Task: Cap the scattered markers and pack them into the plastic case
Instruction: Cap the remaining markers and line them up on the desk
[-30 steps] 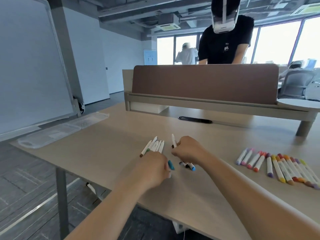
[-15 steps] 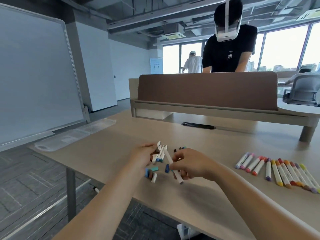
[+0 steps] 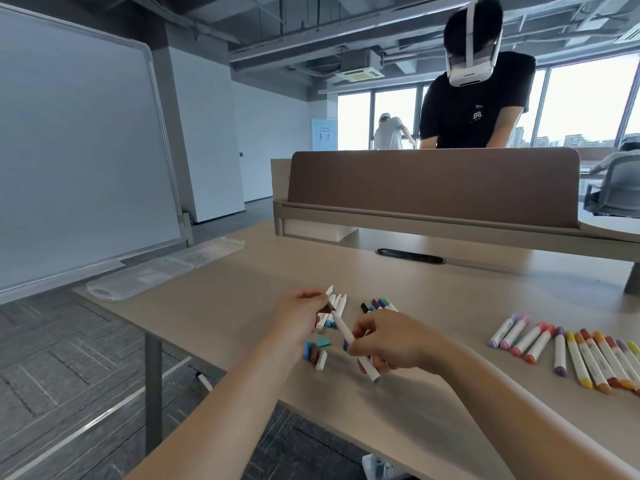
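One white marker (image 3: 344, 329) is now lifted off the surface (image 3: 225, 306), well right of the plastic case (image 3: 156, 275), gripped by the right hand (image 3: 391, 344), while a dark cap (image 3: 325, 308) is pinched at its tip by the left hand (image 3: 298, 318), so capping is judged begun.

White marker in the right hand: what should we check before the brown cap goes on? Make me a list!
1. Right hand grips the long white marker: ok.
2. Left hand pinches the small brown plastic cap: ok.
3. Cap's opening faces the marker's tip: cannot tell, blurred.
4. Cap colour matches the marker's ink: cannot tell.
5. Clear plastic case lies open on the beige table's left corner: ok.
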{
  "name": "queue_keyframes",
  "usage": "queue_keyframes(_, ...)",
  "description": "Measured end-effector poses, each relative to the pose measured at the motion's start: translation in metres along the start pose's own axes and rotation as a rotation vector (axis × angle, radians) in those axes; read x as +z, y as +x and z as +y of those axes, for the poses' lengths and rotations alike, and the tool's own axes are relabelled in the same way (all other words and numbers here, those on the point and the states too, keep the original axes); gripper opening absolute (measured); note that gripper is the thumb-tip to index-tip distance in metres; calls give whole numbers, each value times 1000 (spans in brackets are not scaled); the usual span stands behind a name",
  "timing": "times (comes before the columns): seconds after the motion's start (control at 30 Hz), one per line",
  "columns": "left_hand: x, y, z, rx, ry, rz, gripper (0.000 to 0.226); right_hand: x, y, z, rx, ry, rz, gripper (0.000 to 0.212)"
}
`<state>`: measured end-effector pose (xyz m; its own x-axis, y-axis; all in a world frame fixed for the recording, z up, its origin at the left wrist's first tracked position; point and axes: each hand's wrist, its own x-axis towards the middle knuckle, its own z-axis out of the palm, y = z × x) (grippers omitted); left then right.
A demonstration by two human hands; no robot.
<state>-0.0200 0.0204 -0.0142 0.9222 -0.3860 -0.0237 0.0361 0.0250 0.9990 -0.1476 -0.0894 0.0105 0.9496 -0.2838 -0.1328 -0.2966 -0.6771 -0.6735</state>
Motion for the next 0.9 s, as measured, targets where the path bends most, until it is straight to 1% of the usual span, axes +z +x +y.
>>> queue_keyframes(0.13,1,-4,-3,82,158,-28,4,1,3,0,-6,-27,51,19)
queue_keyframes(0.27,4,-6,1,179,249,38,6,-3,6,-3,-92,-144,174,19)
queue_keyframes(0.37,4,-5,4,225,321,54,10,-2,12,-3,-105,-177,180,18)
queue_keyframes(0.43,3,-1,6,220,345,37,7,-1,18,-2,-99,-197,195,19)
queue_keyframes(0.5,-2,4,7,190,323,-13,8,0,27,0,-66,-201,245,20)
queue_keyframes(0.53,-5,7,7,175,327,-39,15,-1,33,2,-34,-212,276,21)
queue_keyframes(0.6,-11,12,7,152,399,-53,37,-3,47,7,49,-282,322,22)
queue_keyframes(0.63,-15,14,7,154,438,-56,38,-4,53,10,95,-328,333,21)
queue_keyframes(0.7,-22,15,7,187,474,-89,27,-4,64,13,167,-419,342,17)
queue_keyframes(0.77,-25,17,6,212,481,-129,20,-2,71,14,208,-487,338,20)
queue_keyframes(0.9,-24,19,-1,202,480,-154,18,8,77,12,226,-632,303,23)
